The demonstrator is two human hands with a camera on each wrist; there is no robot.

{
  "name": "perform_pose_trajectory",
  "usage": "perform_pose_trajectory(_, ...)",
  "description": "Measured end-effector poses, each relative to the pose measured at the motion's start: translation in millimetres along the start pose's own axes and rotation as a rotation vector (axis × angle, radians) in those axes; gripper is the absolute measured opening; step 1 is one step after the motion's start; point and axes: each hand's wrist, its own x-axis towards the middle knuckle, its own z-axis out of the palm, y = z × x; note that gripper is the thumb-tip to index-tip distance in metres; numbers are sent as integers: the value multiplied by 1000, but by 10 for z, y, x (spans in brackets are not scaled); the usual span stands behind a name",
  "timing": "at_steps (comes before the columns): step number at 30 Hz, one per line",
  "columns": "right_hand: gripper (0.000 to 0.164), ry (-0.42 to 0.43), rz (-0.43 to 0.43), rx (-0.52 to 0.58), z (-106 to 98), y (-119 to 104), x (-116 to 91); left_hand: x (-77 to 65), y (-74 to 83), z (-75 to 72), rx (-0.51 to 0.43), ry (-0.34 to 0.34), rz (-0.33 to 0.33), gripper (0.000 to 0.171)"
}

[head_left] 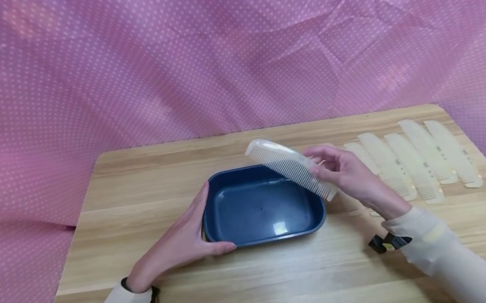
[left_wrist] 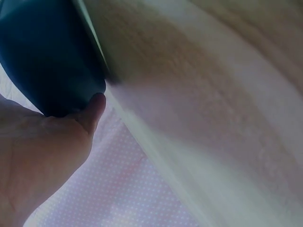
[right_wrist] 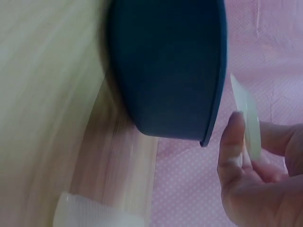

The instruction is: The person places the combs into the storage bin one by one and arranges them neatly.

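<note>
A dark blue rectangular plastic box (head_left: 263,211) with rounded corners sits on the wooden table, its inside bare. My left hand (head_left: 189,230) holds the box's left end, thumb along the front wall and fingers at the back left corner. In the left wrist view the thumb (left_wrist: 96,111) rests against the box's side. Over the box's right rim, my right hand (head_left: 343,171) pinches a cream-coloured comb (head_left: 288,163) between thumb and fingers, teeth facing down and left. The right wrist view shows that comb (right_wrist: 248,118) edge-on, apart from the box wall (right_wrist: 165,71).
Several similar cream combs (head_left: 417,163) lie side by side at the table's right, some partly hidden by my right hand. One comb's end (right_wrist: 90,213) shows low in the right wrist view. Pink dotted cloth (head_left: 230,60) hangs behind and beside the table (head_left: 134,177).
</note>
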Motion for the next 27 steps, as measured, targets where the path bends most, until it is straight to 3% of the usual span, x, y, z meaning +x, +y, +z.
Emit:
perform_pose_trajectory(7, 41, -146, -59, -2, 135, -8, 18, -60, 0, -15, 3, -12, -16, 146)
perform_pose_trajectory(13, 33, -223, -134, -30, 238, -49, 62, -33, 7, -19, -29, -16, -10, 145)
perform_pose_trajectory(27, 21, -304, -172, -325, 480, -138, 93, 16, 26, -33, -46, -31, -5, 145)
